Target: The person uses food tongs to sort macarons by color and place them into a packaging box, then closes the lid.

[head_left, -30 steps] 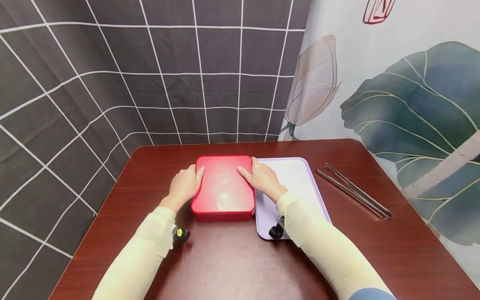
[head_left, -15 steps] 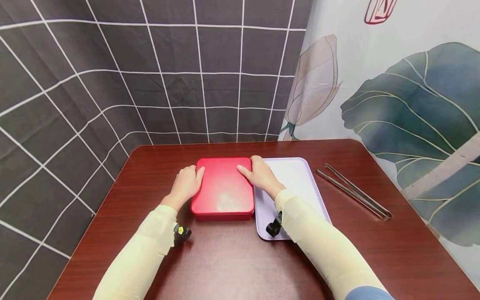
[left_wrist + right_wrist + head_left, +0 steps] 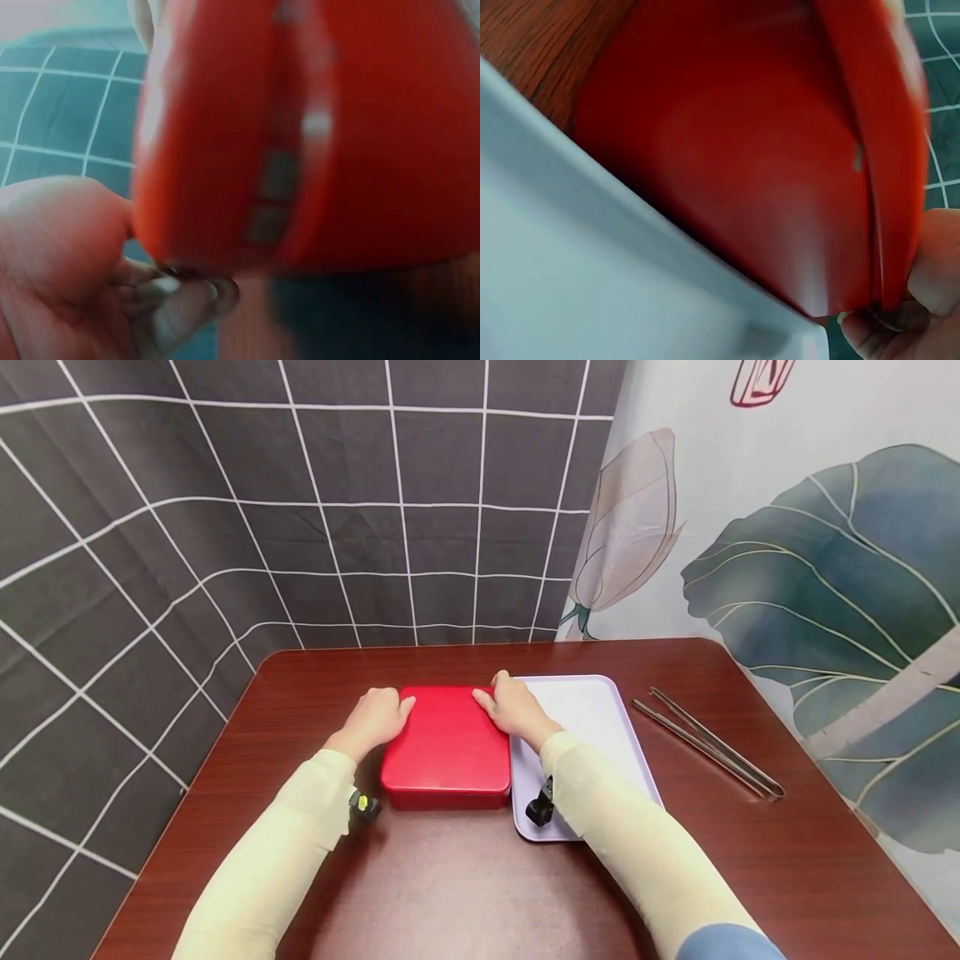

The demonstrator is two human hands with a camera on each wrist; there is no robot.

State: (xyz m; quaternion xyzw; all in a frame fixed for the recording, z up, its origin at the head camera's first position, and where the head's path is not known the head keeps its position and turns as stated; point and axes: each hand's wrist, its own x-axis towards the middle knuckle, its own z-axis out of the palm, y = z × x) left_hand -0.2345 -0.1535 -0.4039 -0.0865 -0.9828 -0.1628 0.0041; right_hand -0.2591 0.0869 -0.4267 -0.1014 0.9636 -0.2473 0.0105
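A red lidded box (image 3: 447,799) sits on the table, left of a pale lilac tray (image 3: 577,718). My left hand (image 3: 374,718) grips the far left corner of its red lid (image 3: 450,739), thumb on the top. At the far right corner my right hand (image 3: 517,706) holds the lid the same way. In the left wrist view, grey patches show in the seam between lid and box, and fingertips (image 3: 187,307) curl at the lid's end. The right wrist view has fingers (image 3: 866,330) under the lid's rim (image 3: 892,225). What is inside the box is hidden.
Metal tongs (image 3: 708,743) lie on the right of the brown wooden table (image 3: 442,885). A dark gridded curtain (image 3: 420,510) hangs behind and to the left, and a leaf-printed white one (image 3: 720,527) at the right. The tray stands close against the box.
Both hands have shifted slightly, the left one rolling with its thumb further over the lid. The lid's far edge has come a little nearer and its front edge sits slightly lower in view.
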